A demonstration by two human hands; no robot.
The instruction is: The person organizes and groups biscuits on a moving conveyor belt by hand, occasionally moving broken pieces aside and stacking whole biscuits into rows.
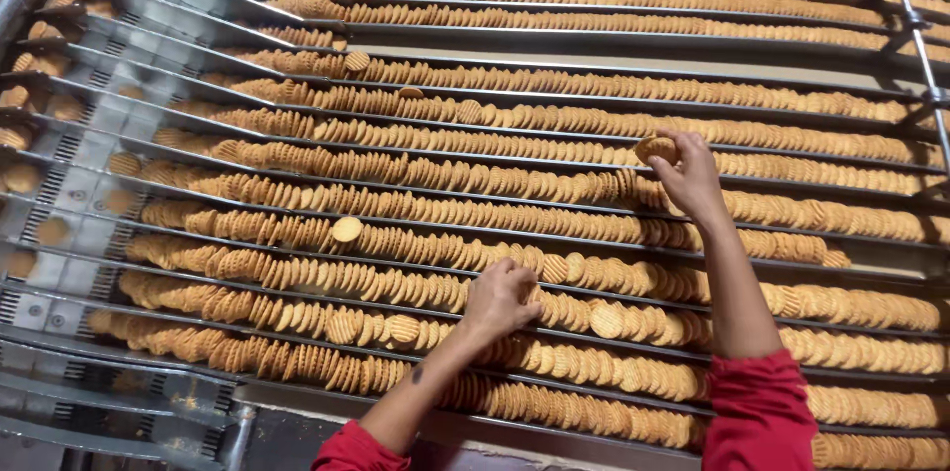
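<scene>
The right hand point(690, 179) has its fingers point(661, 162) pinched around one round biscuit point(656, 147), held up just above the rows. The left hand point(502, 298) has its fingers point(520, 278) curled down into a row of biscuits point(574, 268), touching them; I cannot tell if it grips one, because the fingertips are hidden among them. There are two hands, two red sleeves point(757, 412), and far too many biscuits to count. They are golden brown with a criss-cross pattern and stand on edge, packed close, in more than a dozen long rows. A few lie flat on top of their rows, like the one point(346, 229) left of the left hand. Thin metal rails point(594, 206) run between the rows and keep them apart. On the left, the rows start at a grey metal chute point(89, 174) with single biscuits sliding down its lanes. The rows are cut off at the right and top edges, so their ends do not show. The left sleeve is mostly cut off at the bottom edge. The whole thing is a wide metal conveyor point(129, 387), and nothing of the room around it can be seen.
</scene>
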